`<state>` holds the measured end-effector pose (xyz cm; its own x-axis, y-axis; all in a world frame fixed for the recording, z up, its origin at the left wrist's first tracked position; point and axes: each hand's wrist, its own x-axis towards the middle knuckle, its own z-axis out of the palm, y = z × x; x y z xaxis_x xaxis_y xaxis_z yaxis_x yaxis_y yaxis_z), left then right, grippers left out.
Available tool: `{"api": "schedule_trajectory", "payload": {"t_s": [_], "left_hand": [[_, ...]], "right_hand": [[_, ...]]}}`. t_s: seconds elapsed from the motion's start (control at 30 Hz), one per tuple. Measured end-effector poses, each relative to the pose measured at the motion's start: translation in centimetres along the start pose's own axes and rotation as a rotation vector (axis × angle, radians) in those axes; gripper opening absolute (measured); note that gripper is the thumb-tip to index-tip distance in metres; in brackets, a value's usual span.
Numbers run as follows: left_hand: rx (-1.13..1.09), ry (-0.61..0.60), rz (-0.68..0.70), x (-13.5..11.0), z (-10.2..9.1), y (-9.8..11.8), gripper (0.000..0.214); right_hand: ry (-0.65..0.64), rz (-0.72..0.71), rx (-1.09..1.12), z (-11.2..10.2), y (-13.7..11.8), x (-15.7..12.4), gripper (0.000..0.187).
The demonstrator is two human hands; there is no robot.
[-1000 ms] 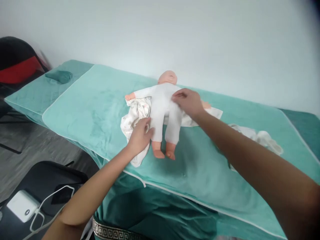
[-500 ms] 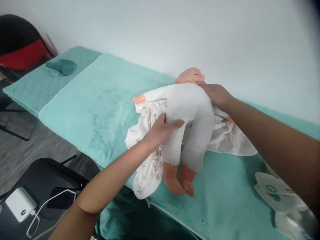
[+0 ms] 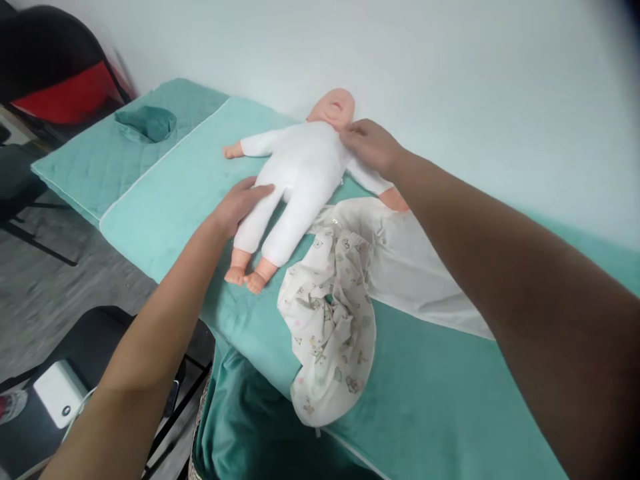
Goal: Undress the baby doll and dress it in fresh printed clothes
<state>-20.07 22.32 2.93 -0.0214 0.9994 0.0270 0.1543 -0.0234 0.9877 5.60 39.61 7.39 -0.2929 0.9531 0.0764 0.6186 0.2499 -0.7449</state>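
Steadied doll [image 3: 300, 173] face-up on green mat [image 3: 175, 200], 11 o'clock of printed cloth [image 3: 330, 327]: left hand [image 3: 240, 203] flat, spread against hip, holding nothing; right hand [image 3: 367, 143] curled at collar, pinch unclear; next move probably needed both hands eased off.

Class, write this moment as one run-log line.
doll: face-up on teal mat | left hand: flat on its thigh | right hand: at its neck | printed garment: beside its legs
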Motion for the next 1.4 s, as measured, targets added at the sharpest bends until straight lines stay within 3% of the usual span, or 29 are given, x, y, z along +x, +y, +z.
{"api": "schedule_trajectory", "payload": {"t_s": [0.07, 0.17, 0.2, 0.27, 0.33, 0.4, 0.5, 0.67, 0.8, 0.9, 1.0, 1.1, 1.3, 1.4], "left_hand": [[0.264, 0.195, 0.077, -0.8, -0.6, -0.6, 0.043], [0.717, 0.461, 0.224, -4.5, 1.2, 0.9, 0.047], [0.866, 0.431, 0.317, -6.2, 2.4, 1.9, 0.051], [1.081, 0.194, 0.530, -9.9, 4.9, 3.6, 0.054], [1.190, -0.079, 0.637, -13.1, 7.5, 4.6, 0.054], [1.256, -0.211, 0.658, -15.2, 9.7, 4.7, 0.052], [1.294, -0.207, 0.632, -16.7, 12.5, 4.1, 0.051], [1.268, -0.153, 0.675, -16.9, 15.7, 5.0, 0.071], [1.331, -0.235, 0.718, -16.2, 16.7, 5.6, 0.050], [1.402, -0.215, 0.652, -15.6, 16.7, 5.2, 0.029], [1.451, -0.183, 0.626, -15.3, 16.3, 4.9, 0.029], [1.445, -0.189, 0.609, -15.4, 15.9, 5.5, 0.029], [1.373, -0.063, 0.538, -16.1, 14.4, 8.0, 0.023], [1.191, 0.050, 0.577, -16.4, 13.8, 8.5, 0.022]], "right_hand": [[0.004, -0.006, -0.041, -0.1, 0.9, -0.9, 0.040], [0.059, 0.083, -0.193, -2.3, 3.7, -4.3, 0.033], [0.083, 0.128, -0.260, -3.5, 4.8, -5.8, 0.029], [0.079, 0.198, -0.383, -6.0, 7.0, -9.3, 0.026], [0.018, 0.228, -0.490, -8.3, 8.5, -12.9, 0.023], [-0.061, 0.161, -0.652, -9.6, 9.0, -16.3, 0.017], [-0.104, -0.004, -0.809, -9.5, 7.4, -21.3, 0.005], [-0.318, -0.247, -0.788, -5.7, 1.7, -31.3, 0.021], [-0.433, -0.351, -0.884, -3.9, -1.5, -37.7, 0.028], [-0.381, -0.230, -1.056, -4.7, -1.7, -39.3, 0.036], [-0.320, 0.008, -1.132, -6.6, -0.5, -39.2, 0.034], [-0.383, 0.154, -1.108, -8.1, 0.5, -39.2, 0.033], [-0.521, 0.130, -0.792, -8.6, -1.1, -40.5, 0.044], [-0.582, 0.073, -0.511, -8.1, -2.2, -41.1, 0.042]]}}
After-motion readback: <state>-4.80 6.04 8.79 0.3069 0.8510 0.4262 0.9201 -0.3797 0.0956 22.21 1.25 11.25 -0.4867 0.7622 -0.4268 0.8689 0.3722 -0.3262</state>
